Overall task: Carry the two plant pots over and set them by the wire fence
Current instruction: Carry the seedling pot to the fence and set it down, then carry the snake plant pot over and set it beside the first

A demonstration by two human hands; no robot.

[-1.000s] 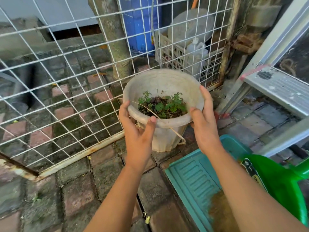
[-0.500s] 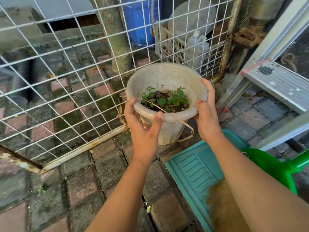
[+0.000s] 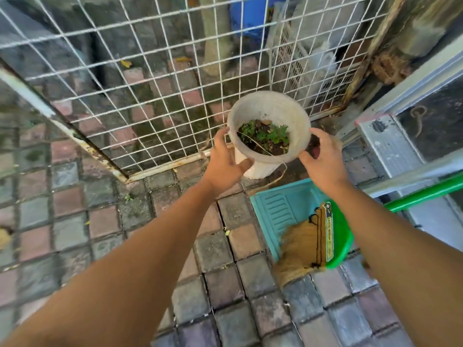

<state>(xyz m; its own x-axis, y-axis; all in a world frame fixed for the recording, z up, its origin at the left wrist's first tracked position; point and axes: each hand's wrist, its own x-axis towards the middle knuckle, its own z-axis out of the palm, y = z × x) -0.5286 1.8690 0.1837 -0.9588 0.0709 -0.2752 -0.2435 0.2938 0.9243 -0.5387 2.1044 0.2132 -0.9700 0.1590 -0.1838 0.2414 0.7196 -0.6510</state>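
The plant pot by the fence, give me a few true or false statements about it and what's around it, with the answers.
1. The pot has small green plants growing in it. True.
2. Only the right hand is at the pot. False: the left hand and the right hand are at opposite sides of its rim.
3. The pot is next to the wire fence. True.
4. The dustpan on the paving is red. False: it is teal, with a green-handled broom lying on it.
5. A second pot stands beside this one. False: only one pot is in view.
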